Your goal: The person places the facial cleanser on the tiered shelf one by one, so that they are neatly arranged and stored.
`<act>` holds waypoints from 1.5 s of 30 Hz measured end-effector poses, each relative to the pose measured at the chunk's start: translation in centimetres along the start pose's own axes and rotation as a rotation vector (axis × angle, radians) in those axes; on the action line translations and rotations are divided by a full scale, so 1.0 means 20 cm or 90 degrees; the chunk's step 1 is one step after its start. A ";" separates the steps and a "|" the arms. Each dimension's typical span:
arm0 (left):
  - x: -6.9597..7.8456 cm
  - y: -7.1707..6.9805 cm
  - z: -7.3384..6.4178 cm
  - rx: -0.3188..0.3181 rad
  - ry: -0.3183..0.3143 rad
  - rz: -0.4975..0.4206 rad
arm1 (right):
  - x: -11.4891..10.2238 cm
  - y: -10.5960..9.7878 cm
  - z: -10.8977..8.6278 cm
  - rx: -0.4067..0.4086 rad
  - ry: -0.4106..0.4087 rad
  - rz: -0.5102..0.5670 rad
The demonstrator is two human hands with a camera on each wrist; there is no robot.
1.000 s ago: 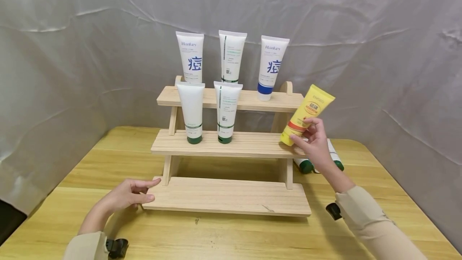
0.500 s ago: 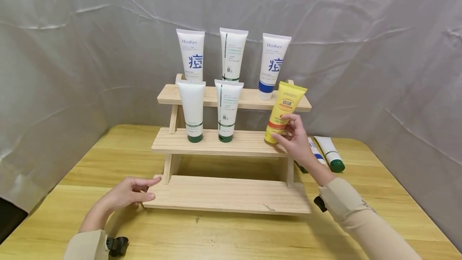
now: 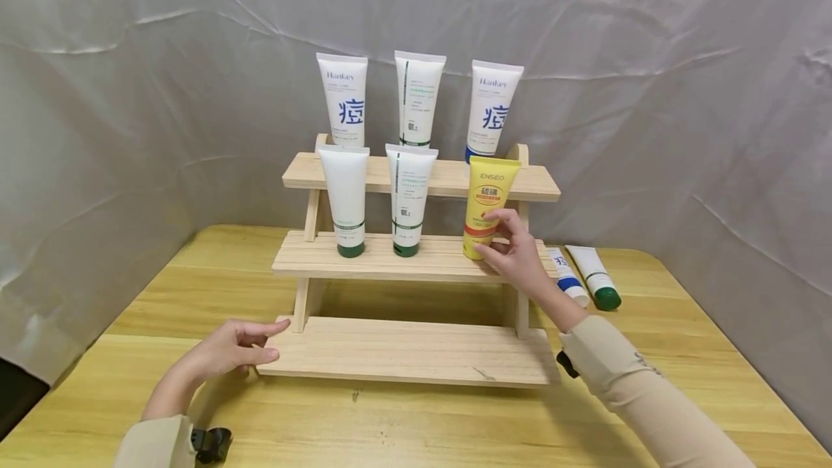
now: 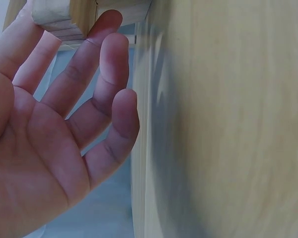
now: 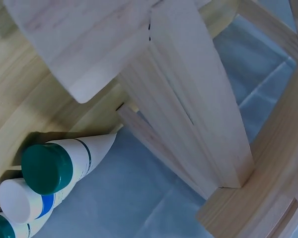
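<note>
Now the right hand (image 3: 521, 258) pinches a yellow tapered tube (image 3: 489, 197); the half-curled left hand (image 3: 224, 349) grips a tiered pale-wood stand (image 3: 409, 349).

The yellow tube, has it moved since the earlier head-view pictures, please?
Yes. Judged against the middle shelf, the yellow tube, held in the right hand, has moved left in the picture and become more upright.
</note>
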State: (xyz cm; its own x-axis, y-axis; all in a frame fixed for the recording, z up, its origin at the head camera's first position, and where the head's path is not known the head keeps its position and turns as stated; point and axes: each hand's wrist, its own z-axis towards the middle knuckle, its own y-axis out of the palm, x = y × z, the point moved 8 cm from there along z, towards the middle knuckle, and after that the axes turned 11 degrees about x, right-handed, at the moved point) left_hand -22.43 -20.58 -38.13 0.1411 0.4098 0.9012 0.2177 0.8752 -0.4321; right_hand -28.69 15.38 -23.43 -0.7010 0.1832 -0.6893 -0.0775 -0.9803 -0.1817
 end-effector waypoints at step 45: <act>0.00 0.00 0.00 -0.003 0.001 -0.001 | 0.14 -0.29 -0.21 0.069 0.053 0.190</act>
State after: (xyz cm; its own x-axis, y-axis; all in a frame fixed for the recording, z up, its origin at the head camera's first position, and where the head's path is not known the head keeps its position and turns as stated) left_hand -22.34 -20.57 -38.11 0.1425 0.4085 0.9016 0.2221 0.8744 -0.4313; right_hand -27.11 21.90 -27.25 -0.6436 -0.1118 -0.7572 0.0437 -0.9930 0.1095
